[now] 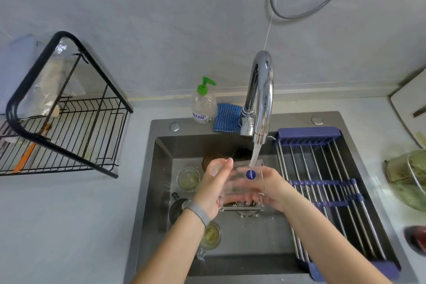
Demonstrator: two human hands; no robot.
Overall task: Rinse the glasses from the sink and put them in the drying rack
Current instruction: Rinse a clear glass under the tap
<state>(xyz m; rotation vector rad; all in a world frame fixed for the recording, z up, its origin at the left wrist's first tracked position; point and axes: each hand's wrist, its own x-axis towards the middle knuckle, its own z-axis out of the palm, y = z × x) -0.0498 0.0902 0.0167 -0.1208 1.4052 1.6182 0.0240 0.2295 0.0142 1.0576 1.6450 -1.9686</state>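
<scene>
I hold a clear glass (pixel 242 182) with a round blue sticker over the dark sink (pixel 161 168), under the chrome tap (pixel 260 99). Water runs from the tap into the glass. My left hand (pixel 213 189) grips its left side and my right hand (pixel 274 189) grips its right side. More glasses stand in the sink: one (pixel 187 178) left of my hands, one with yellowish liquid (pixel 211 235) below my left wrist, an amber one (pixel 208 160) behind. The black wire drying rack (pixel 69 127) stands on the counter at the left.
A roll-up rack with blue ends (pixel 327 187) covers the sink's right side. A soap bottle with a green pump (pixel 203 104) and a blue cloth (pixel 227 120) sit behind the sink. A green bowl (pixel 410 177) stands at the right. A grey hose (pixel 299 7) hangs above.
</scene>
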